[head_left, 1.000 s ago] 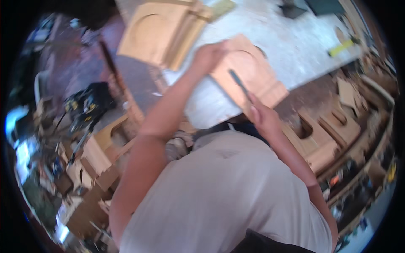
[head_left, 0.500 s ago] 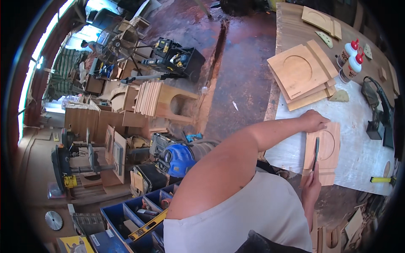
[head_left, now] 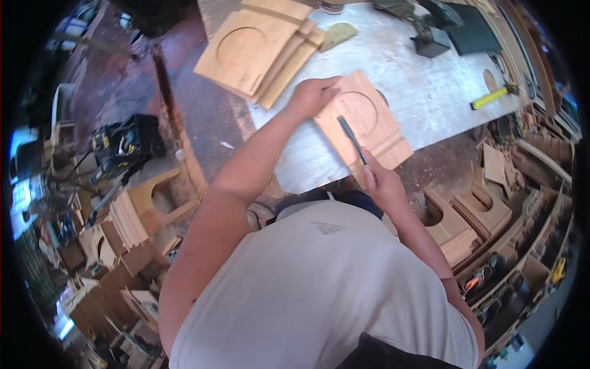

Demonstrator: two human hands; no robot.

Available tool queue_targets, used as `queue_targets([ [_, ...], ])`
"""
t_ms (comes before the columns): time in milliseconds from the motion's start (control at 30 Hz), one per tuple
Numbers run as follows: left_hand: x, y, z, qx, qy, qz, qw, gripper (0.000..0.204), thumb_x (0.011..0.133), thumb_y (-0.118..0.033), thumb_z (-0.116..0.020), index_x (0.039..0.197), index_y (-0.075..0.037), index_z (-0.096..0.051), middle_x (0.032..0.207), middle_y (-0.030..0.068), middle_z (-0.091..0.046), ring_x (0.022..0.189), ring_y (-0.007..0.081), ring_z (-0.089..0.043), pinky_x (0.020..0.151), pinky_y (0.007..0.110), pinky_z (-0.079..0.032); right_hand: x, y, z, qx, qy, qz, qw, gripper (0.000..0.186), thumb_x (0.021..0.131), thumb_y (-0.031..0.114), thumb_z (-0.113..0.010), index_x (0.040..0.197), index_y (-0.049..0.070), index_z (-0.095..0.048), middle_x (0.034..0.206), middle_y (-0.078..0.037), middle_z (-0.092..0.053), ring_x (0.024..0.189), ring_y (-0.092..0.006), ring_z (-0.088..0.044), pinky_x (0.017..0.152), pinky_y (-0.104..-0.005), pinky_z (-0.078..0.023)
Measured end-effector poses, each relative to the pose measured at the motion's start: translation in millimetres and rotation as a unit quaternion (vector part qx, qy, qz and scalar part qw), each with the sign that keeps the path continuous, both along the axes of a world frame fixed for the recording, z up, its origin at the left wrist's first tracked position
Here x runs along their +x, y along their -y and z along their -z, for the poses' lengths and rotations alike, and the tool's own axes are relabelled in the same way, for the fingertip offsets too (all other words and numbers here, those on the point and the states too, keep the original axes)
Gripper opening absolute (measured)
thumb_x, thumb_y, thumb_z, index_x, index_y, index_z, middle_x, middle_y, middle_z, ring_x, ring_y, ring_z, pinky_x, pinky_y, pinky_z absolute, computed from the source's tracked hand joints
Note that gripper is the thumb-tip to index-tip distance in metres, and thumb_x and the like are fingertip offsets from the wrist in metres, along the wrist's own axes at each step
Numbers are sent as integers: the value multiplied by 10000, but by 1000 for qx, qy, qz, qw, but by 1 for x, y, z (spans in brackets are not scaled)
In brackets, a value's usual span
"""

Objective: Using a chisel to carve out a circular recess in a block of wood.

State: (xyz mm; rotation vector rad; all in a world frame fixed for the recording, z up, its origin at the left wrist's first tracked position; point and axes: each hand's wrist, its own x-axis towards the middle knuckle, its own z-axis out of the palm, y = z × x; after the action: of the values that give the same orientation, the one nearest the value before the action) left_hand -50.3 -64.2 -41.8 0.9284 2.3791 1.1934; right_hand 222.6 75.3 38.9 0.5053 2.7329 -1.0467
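Observation:
A flat wooden board (head_left: 369, 135) with a round recess and a groove across one end lies on the pale worktop (head_left: 295, 161). My left hand (head_left: 312, 97) grips its far left corner, fingers bent over the edge. In my right hand (head_left: 384, 186) is a narrow, dark-bladed chisel (head_left: 350, 134), its handle mostly hidden by my fingers. The blade lies over the board, its tip beside the recess. Whether the tip touches the wood I cannot tell.
Similar recessed boards (head_left: 246, 49) are stacked beyond my left hand, beside a small beige curved piece (head_left: 338, 35). Rightward lie a yellow tape measure (head_left: 491, 98) and a dark power tool (head_left: 430, 40). Cut wooden parts (head_left: 452, 224) stand below the table at right.
My view has swung to the right, so the worktop and board now sit nearer the middle. My left hand still holds the board and my right hand the chisel.

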Motion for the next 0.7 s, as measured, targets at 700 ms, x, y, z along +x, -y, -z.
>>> queue_targets([
  [700,69,68,-33,-73,105,-171,977,523,966,-296,-627,1460,-169,-509,1144,230,-695,1079,435,-647,971,509,-489,29,-39,34,-135,42,-117,983,511,1057,143,-486,1565,165,-435,1105,-254,-714,836,-283,-660,800,-372,-527],
])
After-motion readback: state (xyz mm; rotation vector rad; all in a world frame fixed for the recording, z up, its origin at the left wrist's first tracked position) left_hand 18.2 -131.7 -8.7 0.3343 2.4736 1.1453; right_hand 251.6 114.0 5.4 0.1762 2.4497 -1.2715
